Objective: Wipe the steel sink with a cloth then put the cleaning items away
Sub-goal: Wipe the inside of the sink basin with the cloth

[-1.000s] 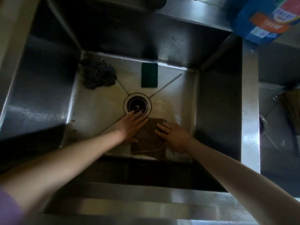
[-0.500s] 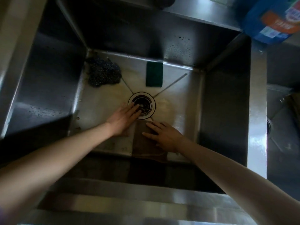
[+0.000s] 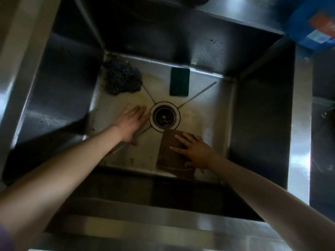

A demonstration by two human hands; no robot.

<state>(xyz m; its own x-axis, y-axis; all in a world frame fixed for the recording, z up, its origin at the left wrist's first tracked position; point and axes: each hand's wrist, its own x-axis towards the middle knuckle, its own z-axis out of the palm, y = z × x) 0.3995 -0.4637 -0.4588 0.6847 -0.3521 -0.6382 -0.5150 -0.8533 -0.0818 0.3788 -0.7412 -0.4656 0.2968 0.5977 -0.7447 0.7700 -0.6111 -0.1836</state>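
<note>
Cloth [image 3: 170, 153] under right hand [image 3: 196, 153] fingers [image 3: 181, 139]

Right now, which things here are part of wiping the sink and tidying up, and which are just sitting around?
In the job:
brown cloth under the right hand
steel sink
green scouring pad
dark wire scrubber
left hand

Lying about:
blue packet on the rim
round drain

The blue package [image 3: 313, 24] is cut off by the top right corner, its label blurred. The right hand [image 3: 194, 151] hides part of the brown cloth [image 3: 169, 153].
</note>
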